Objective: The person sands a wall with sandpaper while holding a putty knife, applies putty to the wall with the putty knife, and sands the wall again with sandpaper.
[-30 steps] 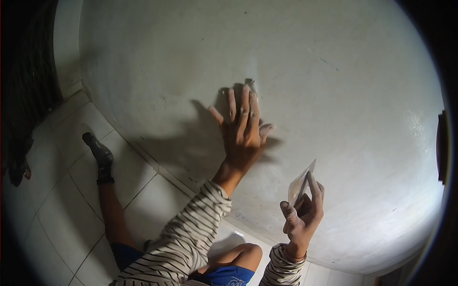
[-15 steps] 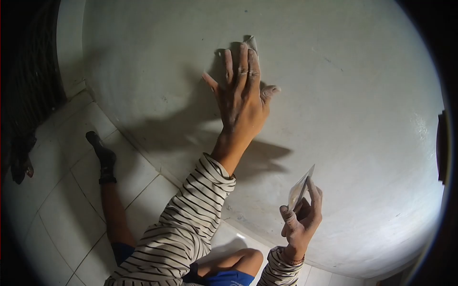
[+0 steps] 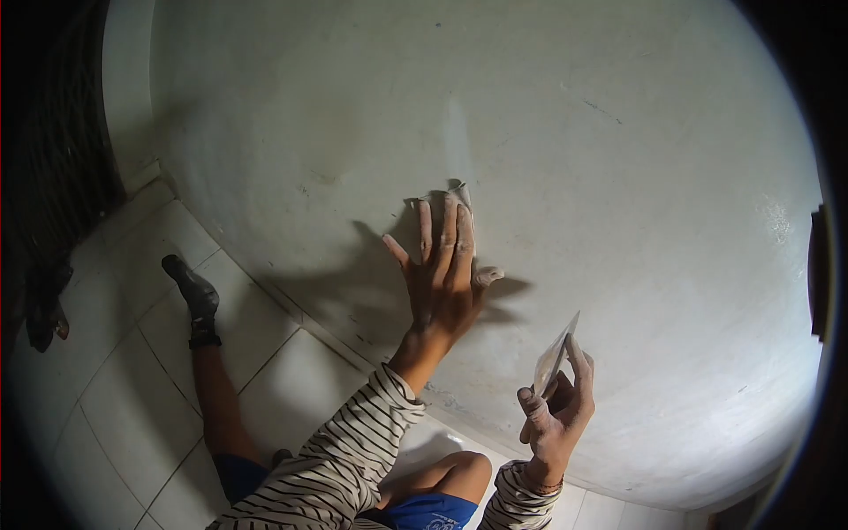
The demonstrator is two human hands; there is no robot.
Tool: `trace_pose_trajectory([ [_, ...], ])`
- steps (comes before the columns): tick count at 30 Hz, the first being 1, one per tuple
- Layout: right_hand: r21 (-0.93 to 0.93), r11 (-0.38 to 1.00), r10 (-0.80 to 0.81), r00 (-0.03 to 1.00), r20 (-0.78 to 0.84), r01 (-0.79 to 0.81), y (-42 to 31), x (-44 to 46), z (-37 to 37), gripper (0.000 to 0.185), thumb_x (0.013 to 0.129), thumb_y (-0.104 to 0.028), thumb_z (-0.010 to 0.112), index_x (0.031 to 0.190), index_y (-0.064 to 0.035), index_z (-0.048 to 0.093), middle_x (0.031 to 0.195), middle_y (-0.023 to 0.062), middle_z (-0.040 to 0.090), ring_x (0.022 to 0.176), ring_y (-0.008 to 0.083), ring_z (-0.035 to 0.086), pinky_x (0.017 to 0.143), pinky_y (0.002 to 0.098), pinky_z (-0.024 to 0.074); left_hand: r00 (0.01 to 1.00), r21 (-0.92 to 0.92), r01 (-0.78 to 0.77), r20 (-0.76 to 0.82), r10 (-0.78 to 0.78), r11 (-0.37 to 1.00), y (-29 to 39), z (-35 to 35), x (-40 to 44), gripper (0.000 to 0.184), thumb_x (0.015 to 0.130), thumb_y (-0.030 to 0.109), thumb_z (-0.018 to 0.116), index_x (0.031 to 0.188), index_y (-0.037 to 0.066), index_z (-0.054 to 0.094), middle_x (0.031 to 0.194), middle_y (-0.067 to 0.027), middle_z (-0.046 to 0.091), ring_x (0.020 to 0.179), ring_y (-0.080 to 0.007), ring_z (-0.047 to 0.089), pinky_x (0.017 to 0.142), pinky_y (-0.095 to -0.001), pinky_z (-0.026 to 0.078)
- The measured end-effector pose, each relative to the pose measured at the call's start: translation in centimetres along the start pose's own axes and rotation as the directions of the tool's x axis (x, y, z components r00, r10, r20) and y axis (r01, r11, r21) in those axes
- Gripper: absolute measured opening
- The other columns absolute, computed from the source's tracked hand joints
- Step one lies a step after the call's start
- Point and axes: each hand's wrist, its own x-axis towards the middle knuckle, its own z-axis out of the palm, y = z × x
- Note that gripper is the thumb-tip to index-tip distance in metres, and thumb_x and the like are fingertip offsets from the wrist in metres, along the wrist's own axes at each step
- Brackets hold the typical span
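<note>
My left hand [image 3: 446, 274] lies against the pale wall with its fingers stretched and spread. Under its fingertips it presses a thin grey-white piece [image 3: 458, 189] with a curled edge; most of that piece is hidden, so its kind is unclear. A lighter upright streak [image 3: 457, 137] marks the wall just above. Lower right, my right hand [image 3: 561, 411] grips a thin, partly see-through flat plate [image 3: 551, 360] between thumb and fingers. The plate is tilted, its pointed corner up, with some whitish matter on its face. Pale dust coats the fingers of both hands.
The smooth wall [image 3: 618, 221] bears a few scratches and stains. White floor tiles [image 3: 132, 389] run along its foot at lower left. A leg with a dark sock [image 3: 196, 296] stretches over them. A dark metal grille [image 3: 66, 132] stands at the far left.
My left hand has slid down the wall with the thin piece under its fingertips, and a pale streak now shows above it. My right hand with the plate has hardly moved.
</note>
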Motion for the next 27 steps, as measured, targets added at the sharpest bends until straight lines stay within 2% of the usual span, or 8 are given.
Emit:
trace_pose_trajectory([
  [6,-0.063,0.997,-0.049,0.997,0.061,0.053,0.6,-0.2,0.1,0.070,0.065,-0.020,0.079,0.124,0.0034,0.048,0.103,0.0081,0.045,0.072,0.0108,0.046,0.059,0.0208,0.0387,0.999,0.032,0.019,-0.042,-0.017,0.999,0.6,-2.4,6.3,0.067,0.088,0.038,0.047,0.138,-0.001,0.027,0.145,-0.0206,0.022,0.136,-0.0408,0.012,0.102,-0.0630,-0.010],
  [11,-0.056,0.997,-0.046,0.999,0.008,0.047,0.8,0.2,0.5,0.069,0.065,-0.021,0.078,0.123,0.0028,0.049,0.102,0.0086,0.045,0.071,0.0111,0.045,0.059,0.0216,0.0386,0.989,-0.057,0.042,0.146,-0.033,0.997,0.6,-0.1,-3.6,0.064,0.089,0.035,0.046,0.139,0.000,0.025,0.147,-0.0187,0.019,0.137,-0.0389,0.008,0.101,-0.0633,-0.010],
  [16,-0.135,0.987,-0.076,0.996,0.043,0.081,0.8,-0.2,0.7,0.070,0.064,-0.024,0.078,0.123,0.0019,0.051,0.100,0.0093,0.046,0.073,0.0127,0.046,0.061,0.0227,0.0392,0.997,0.036,-0.002,0.079,-0.001,0.999,0.4,-1.9,2.3,0.064,0.093,0.046,0.031,0.134,-0.003,0.033,0.145,-0.0187,0.024,0.136,-0.0404,0.010,0.101,-0.0640,-0.010],
  [18,-0.174,0.982,-0.074,0.997,0.028,0.078,1.0,-0.4,0.7,0.070,0.064,-0.026,0.078,0.123,0.0010,0.051,0.099,0.0098,0.047,0.078,0.0155,0.046,0.065,0.0248,0.0402,0.998,0.001,0.026,0.057,-0.026,1.000,1.2,-1.4,1.2,0.064,0.093,0.046,0.032,0.133,-0.003,0.034,0.145,-0.0182,0.024,0.136,-0.0399,0.010,0.100,-0.0646,-0.012],
  [20,-0.146,0.988,-0.047,0.999,0.008,0.047,1.3,0.4,0.6,0.070,0.064,-0.026,0.078,0.123,0.0010,0.051,0.100,0.0102,0.047,0.080,0.0169,0.047,0.067,0.0260,0.0405,0.994,-0.012,0.030,0.108,-0.028,0.999,1.6,0.1,-2.0,0.063,0.091,0.041,0.038,0.135,-0.003,0.031,0.146,-0.0172,0.023,0.137,-0.0374,0.010,0.100,-0.0644,-0.012],
  [22,-0.130,0.991,-0.021,1.000,-0.004,0.020,0.8,0.6,0.9,0.070,0.064,-0.026,0.078,0.123,0.0009,0.051,0.100,0.0106,0.047,0.083,0.0183,0.047,0.069,0.0272,0.0409,0.995,-0.015,0.022,0.094,-0.021,1.000,0.5,0.9,-1.4,0.060,0.093,0.040,0.036,0.136,-0.001,0.032,0.146,-0.0156,0.024,0.137,-0.0355,0.011,0.100,-0.0640,-0.012],
  [25,-0.196,0.977,-0.085,0.996,0.018,0.087,0.7,1.1,1.2,0.072,0.063,-0.028,0.078,0.123,0.0009,0.051,0.100,0.0108,0.047,0.083,0.0177,0.047,0.069,0.0271,0.0415,1.000,-0.033,0.011,0.001,-0.011,0.999,0.6,-1.7,4.7,0.065,0.083,0.040,0.054,0.134,0.003,0.037,0.145,-0.0112,0.027,0.136,-0.0367,0.015,0.096,-0.0706,-0.007],
  [27,-0.341,0.918,-0.184,0.980,0.083,0.201,0.6,1.1,1.3,0.072,0.061,-0.021,0.080,0.124,-0.0016,0.052,0.099,0.0117,0.047,0.081,0.0184,0.048,0.069,0.0280,0.0435,0.998,-0.050,0.043,0.043,-0.041,0.998,1.1,-0.4,1.0,0.064,0.082,0.036,0.057,0.134,0.004,0.037,0.145,-0.0104,0.027,0.136,-0.0364,0.016,0.096,-0.0709,-0.007],
])
